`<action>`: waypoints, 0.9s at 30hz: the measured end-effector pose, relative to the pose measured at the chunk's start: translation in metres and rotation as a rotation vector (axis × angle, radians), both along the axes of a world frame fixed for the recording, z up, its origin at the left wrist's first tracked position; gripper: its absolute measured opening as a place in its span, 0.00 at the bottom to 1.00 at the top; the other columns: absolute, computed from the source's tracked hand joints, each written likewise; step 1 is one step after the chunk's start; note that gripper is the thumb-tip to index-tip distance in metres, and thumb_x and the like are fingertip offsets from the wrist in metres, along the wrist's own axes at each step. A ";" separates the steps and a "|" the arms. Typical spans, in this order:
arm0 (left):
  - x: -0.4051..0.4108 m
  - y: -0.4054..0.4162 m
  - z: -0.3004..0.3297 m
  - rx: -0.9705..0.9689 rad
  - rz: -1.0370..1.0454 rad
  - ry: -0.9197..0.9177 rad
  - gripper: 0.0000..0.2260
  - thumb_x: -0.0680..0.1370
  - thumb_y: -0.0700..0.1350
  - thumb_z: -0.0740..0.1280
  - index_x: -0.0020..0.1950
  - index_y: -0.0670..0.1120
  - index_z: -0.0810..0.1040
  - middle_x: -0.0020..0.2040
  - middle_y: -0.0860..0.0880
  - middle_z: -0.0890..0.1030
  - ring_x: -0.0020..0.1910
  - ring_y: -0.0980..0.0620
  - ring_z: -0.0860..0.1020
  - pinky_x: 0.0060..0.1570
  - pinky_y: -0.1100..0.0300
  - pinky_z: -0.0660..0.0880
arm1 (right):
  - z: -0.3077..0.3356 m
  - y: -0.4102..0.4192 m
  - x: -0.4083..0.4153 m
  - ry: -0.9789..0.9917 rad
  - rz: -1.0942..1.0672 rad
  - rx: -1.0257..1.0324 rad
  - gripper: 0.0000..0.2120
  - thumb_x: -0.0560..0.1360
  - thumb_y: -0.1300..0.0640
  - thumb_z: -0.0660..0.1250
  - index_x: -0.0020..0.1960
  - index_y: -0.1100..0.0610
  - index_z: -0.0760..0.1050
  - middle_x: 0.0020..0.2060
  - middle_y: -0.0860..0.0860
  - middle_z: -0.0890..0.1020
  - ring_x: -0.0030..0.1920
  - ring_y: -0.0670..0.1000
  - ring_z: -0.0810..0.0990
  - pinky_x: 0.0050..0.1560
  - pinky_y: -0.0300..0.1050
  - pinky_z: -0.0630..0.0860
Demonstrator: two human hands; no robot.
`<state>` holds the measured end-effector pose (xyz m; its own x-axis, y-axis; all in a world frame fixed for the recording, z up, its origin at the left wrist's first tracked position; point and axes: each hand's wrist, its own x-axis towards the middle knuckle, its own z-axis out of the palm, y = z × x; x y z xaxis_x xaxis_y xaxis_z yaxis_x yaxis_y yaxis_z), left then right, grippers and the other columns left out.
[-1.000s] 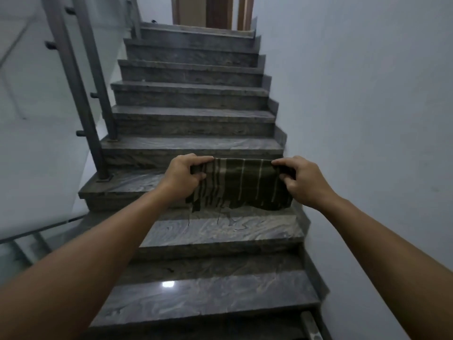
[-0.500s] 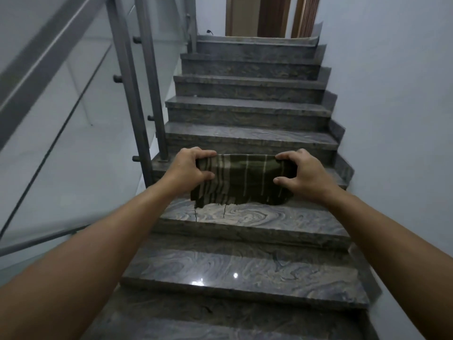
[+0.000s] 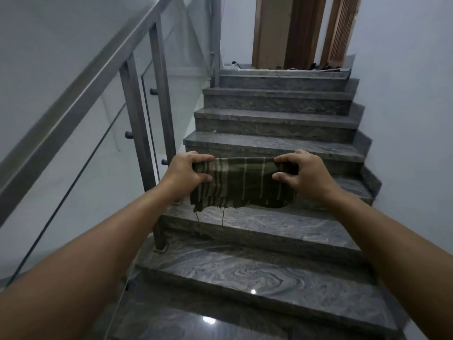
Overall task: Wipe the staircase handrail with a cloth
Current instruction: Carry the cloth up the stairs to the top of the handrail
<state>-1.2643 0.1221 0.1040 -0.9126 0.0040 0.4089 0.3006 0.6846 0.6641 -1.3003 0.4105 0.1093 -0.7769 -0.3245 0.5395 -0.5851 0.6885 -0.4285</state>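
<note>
A dark green cloth (image 3: 241, 184) with pale stripes and a frayed lower edge hangs stretched in front of me, over the stairs. My left hand (image 3: 188, 171) grips its left end and my right hand (image 3: 297, 174) grips its right end. The metal handrail (image 3: 81, 94) slopes up along the left side, from lower left toward the top centre. It is well left of both hands and the cloth does not touch it.
Grey marble steps (image 3: 269, 273) climb ahead to a landing with wooden door frames (image 3: 301, 33). Metal posts (image 3: 137, 128) and glass panels (image 3: 61, 182) stand under the rail on the left. A white wall (image 3: 404, 106) closes the right side.
The view has swung to the left and upward, bringing the handrail and the landing into sight. Both hands keep the same grip on the cloth.
</note>
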 end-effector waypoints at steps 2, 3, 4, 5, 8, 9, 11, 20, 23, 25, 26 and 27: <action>-0.018 -0.003 0.026 0.001 0.022 0.018 0.23 0.70 0.39 0.75 0.64 0.46 0.78 0.50 0.52 0.78 0.52 0.53 0.77 0.58 0.56 0.75 | 0.027 -0.005 -0.024 0.035 0.011 -0.014 0.20 0.68 0.55 0.75 0.59 0.56 0.79 0.46 0.51 0.77 0.48 0.52 0.77 0.51 0.48 0.76; -0.026 -0.005 0.037 0.005 0.032 0.025 0.23 0.70 0.39 0.75 0.63 0.45 0.78 0.50 0.52 0.78 0.53 0.52 0.77 0.58 0.56 0.76 | 0.038 -0.008 -0.035 0.046 0.013 -0.016 0.20 0.68 0.55 0.75 0.59 0.56 0.79 0.46 0.51 0.76 0.47 0.52 0.76 0.50 0.47 0.76; -0.034 -0.008 0.048 0.011 0.040 0.029 0.22 0.69 0.39 0.75 0.63 0.45 0.78 0.50 0.52 0.78 0.53 0.52 0.77 0.59 0.56 0.76 | 0.048 -0.012 -0.046 0.049 0.020 -0.019 0.20 0.68 0.55 0.75 0.59 0.56 0.79 0.45 0.52 0.76 0.47 0.52 0.76 0.50 0.46 0.75; -0.043 -0.012 0.058 0.013 0.046 0.031 0.22 0.69 0.39 0.75 0.63 0.45 0.78 0.50 0.52 0.78 0.53 0.52 0.77 0.59 0.55 0.76 | 0.058 -0.016 -0.056 0.046 0.030 -0.021 0.20 0.68 0.56 0.75 0.59 0.56 0.79 0.46 0.53 0.77 0.47 0.52 0.76 0.50 0.46 0.75; -0.073 -0.025 0.085 0.002 0.062 0.045 0.22 0.69 0.39 0.76 0.62 0.45 0.79 0.46 0.55 0.77 0.51 0.53 0.77 0.58 0.54 0.77 | 0.084 -0.030 -0.093 0.033 0.051 -0.018 0.19 0.69 0.56 0.75 0.59 0.56 0.79 0.48 0.54 0.77 0.49 0.53 0.76 0.51 0.47 0.77; -0.085 -0.031 0.093 0.001 0.066 0.050 0.22 0.69 0.39 0.76 0.62 0.45 0.79 0.46 0.55 0.77 0.50 0.53 0.77 0.58 0.54 0.77 | 0.092 -0.036 -0.105 0.037 0.057 -0.017 0.19 0.69 0.56 0.75 0.59 0.56 0.79 0.48 0.54 0.77 0.49 0.54 0.76 0.52 0.49 0.77; -0.109 -0.043 0.109 0.007 0.075 0.056 0.22 0.69 0.39 0.76 0.62 0.45 0.78 0.47 0.53 0.78 0.51 0.52 0.77 0.58 0.54 0.77 | 0.108 -0.049 -0.130 0.056 0.064 -0.016 0.20 0.68 0.56 0.75 0.59 0.56 0.79 0.49 0.55 0.78 0.50 0.54 0.77 0.53 0.51 0.77; -0.214 -0.085 0.196 0.009 0.068 0.065 0.23 0.68 0.38 0.77 0.62 0.45 0.79 0.48 0.50 0.79 0.51 0.51 0.79 0.57 0.56 0.77 | 0.191 -0.093 -0.237 0.078 0.035 -0.037 0.19 0.67 0.57 0.76 0.57 0.57 0.80 0.46 0.55 0.77 0.46 0.53 0.77 0.49 0.45 0.75; -0.247 -0.089 0.224 0.010 0.072 0.057 0.22 0.68 0.38 0.77 0.61 0.45 0.79 0.50 0.49 0.80 0.51 0.51 0.79 0.57 0.56 0.77 | 0.218 -0.096 -0.269 0.063 0.030 -0.036 0.19 0.67 0.57 0.76 0.58 0.57 0.80 0.46 0.54 0.77 0.47 0.52 0.76 0.49 0.44 0.75; -0.264 -0.089 0.236 -0.001 0.066 0.054 0.22 0.68 0.38 0.77 0.61 0.45 0.80 0.51 0.48 0.80 0.51 0.51 0.79 0.57 0.56 0.77 | 0.229 -0.096 -0.285 0.063 0.035 -0.030 0.19 0.67 0.57 0.76 0.58 0.56 0.80 0.46 0.54 0.77 0.47 0.52 0.76 0.50 0.46 0.76; -0.277 -0.089 0.244 -0.004 0.066 0.056 0.22 0.68 0.37 0.77 0.61 0.45 0.80 0.51 0.48 0.80 0.51 0.51 0.79 0.56 0.57 0.77 | 0.236 -0.096 -0.298 0.061 0.035 -0.031 0.19 0.67 0.57 0.76 0.58 0.56 0.80 0.46 0.54 0.77 0.47 0.52 0.76 0.51 0.47 0.77; -0.290 -0.088 0.252 -0.005 0.070 0.059 0.22 0.68 0.37 0.77 0.61 0.45 0.80 0.50 0.48 0.80 0.51 0.51 0.79 0.56 0.57 0.77 | 0.244 -0.095 -0.311 0.057 0.037 -0.036 0.19 0.67 0.57 0.76 0.58 0.56 0.80 0.47 0.54 0.77 0.48 0.53 0.77 0.51 0.48 0.77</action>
